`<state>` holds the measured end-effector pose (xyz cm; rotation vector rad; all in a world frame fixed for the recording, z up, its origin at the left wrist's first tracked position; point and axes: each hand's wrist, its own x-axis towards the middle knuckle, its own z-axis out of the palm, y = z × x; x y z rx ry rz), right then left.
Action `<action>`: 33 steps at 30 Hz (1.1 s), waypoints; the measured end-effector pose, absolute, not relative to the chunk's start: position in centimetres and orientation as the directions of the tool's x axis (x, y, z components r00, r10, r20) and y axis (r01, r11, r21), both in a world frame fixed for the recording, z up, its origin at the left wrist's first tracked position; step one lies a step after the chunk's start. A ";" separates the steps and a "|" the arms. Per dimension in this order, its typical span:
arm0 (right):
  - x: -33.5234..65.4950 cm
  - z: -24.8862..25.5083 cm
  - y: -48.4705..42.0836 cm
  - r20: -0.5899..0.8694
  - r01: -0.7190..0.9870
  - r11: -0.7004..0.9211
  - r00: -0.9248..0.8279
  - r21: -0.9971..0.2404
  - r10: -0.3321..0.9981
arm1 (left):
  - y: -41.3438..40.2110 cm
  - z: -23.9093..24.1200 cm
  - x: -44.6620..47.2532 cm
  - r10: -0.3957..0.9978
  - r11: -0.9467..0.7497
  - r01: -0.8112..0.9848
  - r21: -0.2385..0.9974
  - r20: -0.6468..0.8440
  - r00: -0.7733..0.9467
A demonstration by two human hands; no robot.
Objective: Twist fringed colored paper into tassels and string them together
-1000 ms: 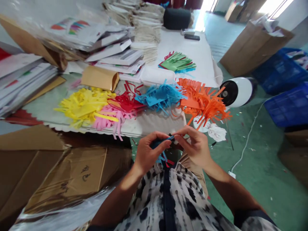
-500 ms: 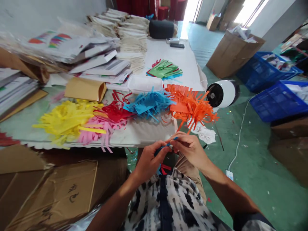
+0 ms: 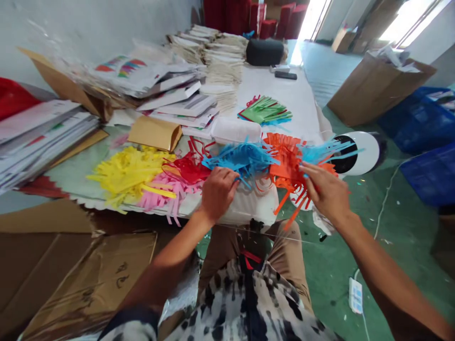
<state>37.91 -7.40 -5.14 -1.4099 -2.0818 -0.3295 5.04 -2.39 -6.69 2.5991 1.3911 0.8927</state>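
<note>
My left hand [image 3: 217, 192] rests knuckles up on the near edge of a pile of blue fringed paper [image 3: 241, 158] on the table, with its fingers curled onto the strips. My right hand [image 3: 329, 192] is raised past the table's right corner and pinches a separate blue fringed paper piece [image 3: 329, 151]. The strips of that piece fan out to the upper right, over the orange fringed pile [image 3: 286, 158]. The piece is blurred.
Yellow [image 3: 128, 173], pink [image 3: 159, 189], red [image 3: 188, 168] and green [image 3: 265, 110] fringed piles lie on the table [image 3: 245, 208], with a brown envelope [image 3: 154, 133], a white case [image 3: 236, 130] and paper stacks. A white fan [image 3: 359, 151], blue crates [image 3: 430, 175] and cardboard boxes [image 3: 71, 265] stand around.
Both hands left my lap, where they worked a blue piece together. The left went up to the blue pile; the right swung up and right carrying the blue fringed piece.
</note>
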 end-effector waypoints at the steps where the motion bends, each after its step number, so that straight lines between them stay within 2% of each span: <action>1: 37.7 -5.8 -7.2 0.530 0.916 0.393 -0.292 -0.086 0.796 | -1.1 -7.0 4.7 0.768 -0.585 0.776 0.235 0.468 0.438; 3: 37.1 -6.5 -6.9 0.433 0.934 0.356 -0.316 -0.012 0.844 | 0.9 -7.7 4.0 0.757 -0.576 0.808 0.123 0.453 0.470; 6: 35.9 -5.3 -7.4 0.374 0.952 0.305 -0.292 0.026 0.880 | 2.3 -8.7 3.3 0.757 -0.583 0.809 0.079 0.414 0.505; 9: 35.8 -3.2 -9.9 0.333 0.986 0.153 -0.169 0.073 0.928 | 2.4 -9.3 2.8 0.754 -0.590 0.795 0.141 0.449 0.480; 11: 36.4 -2.7 -12.4 0.273 0.985 0.022 -0.069 0.170 0.959 | 2.2 -9.3 2.5 0.750 -0.586 0.784 0.203 0.503 0.430; 14: 38.0 -4.2 -16.0 0.133 0.964 -0.022 -0.014 0.264 0.991 | 2.1 -9.1 2.1 0.746 -0.582 0.763 0.281 0.558 0.364; 16: 39.1 -6.0 -17.4 0.097 0.964 -0.025 -0.001 0.265 0.995 | 2.0 -8.8 2.1 0.741 -0.584 0.752 0.306 0.580 0.340; 20: 40.6 -8.1 -18.0 0.176 0.981 -0.042 0.008 0.190 0.984 | 1.9 -8.4 2.2 0.717 -0.603 0.733 0.315 0.616 0.325; 23: 40.4 -6.7 -17.3 0.211 0.985 -0.015 -0.022 0.172 0.977 | 1.8 -8.3 2.2 0.702 -0.620 0.725 0.298 0.623 0.345; 26: 37.7 -4.1 -15.2 0.338 0.990 0.053 -0.095 0.133 0.936 | 1.6 -8.2 2.1 0.680 -0.650 0.709 0.273 0.625 0.384; 28: 34.2 -2.8 -12.6 0.388 0.971 0.219 -0.239 0.097 0.890 | 1.4 -8.1 2.0 0.665 -0.670 0.694 0.262 0.627 0.406; 30: 30.1 -2.4 -9.1 0.456 0.923 0.368 -0.376 0.111 0.806 | 1.1 -7.9 2.0 0.662 -0.678 0.688 0.259 0.622 0.418; 33: 24.6 -3.2 -3.7 0.481 0.866 0.474 -0.487 0.159 0.729 | 0.7 -7.4 1.9 0.678 -0.675 0.686 0.272 0.595 0.431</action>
